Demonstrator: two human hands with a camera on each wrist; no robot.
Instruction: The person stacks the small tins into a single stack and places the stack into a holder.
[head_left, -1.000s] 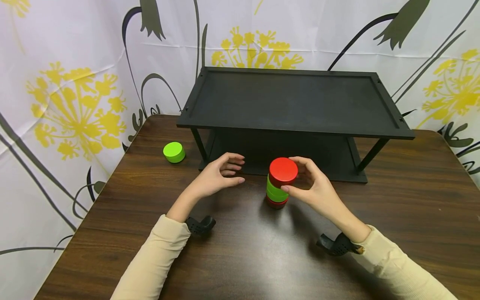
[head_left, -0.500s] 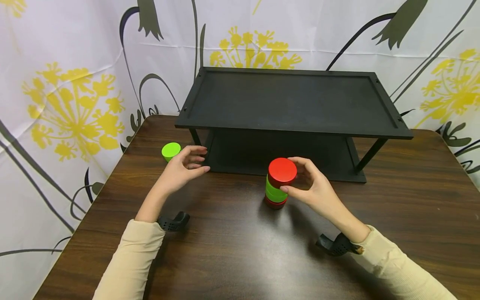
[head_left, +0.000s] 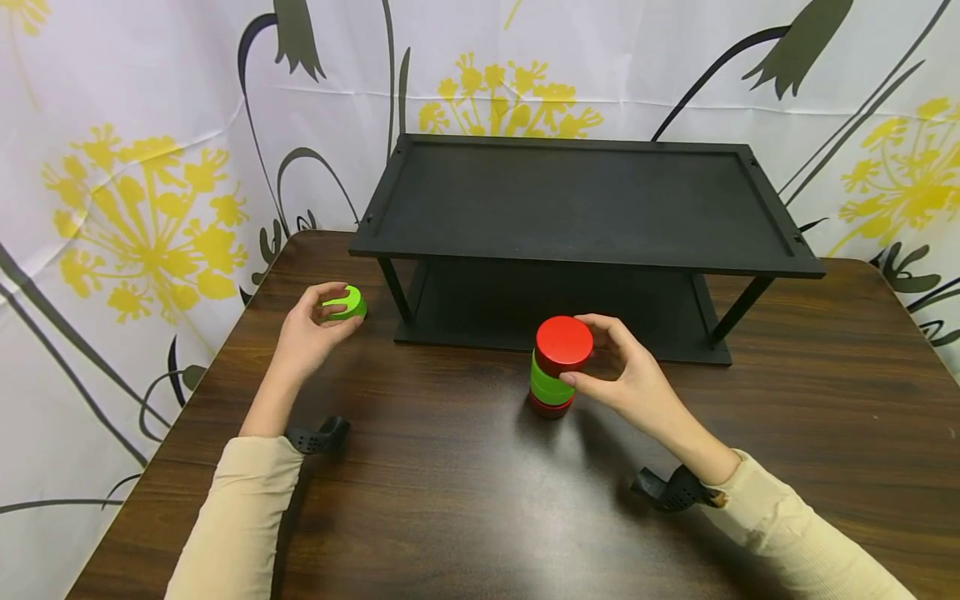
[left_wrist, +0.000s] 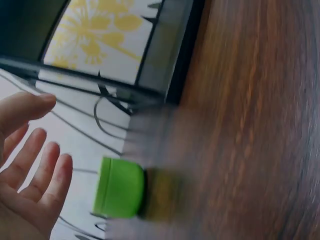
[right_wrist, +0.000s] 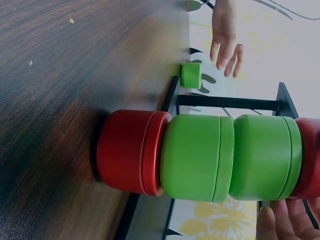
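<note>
A stack of small round lidded jars stands upright on the table: a red jar at the bottom, two green jars above it, and another red jar on top. My right hand holds that top jar between thumb and fingers. At the far left sits a lone green jar, its lid seam showing in the left wrist view. My left hand is over it with fingers spread and loosely bent. A gap shows between those fingers and the jar in both wrist views.
Behind the stack stands a black two-tier shelf, its left front leg close to the lone green jar. The wooden table runs to an edge at the left. A flower-patterned curtain hangs behind.
My left hand has moved left from beside the stack to the lone green jar, and now partly covers it in the head view. The right hand and the stack have stayed put.
</note>
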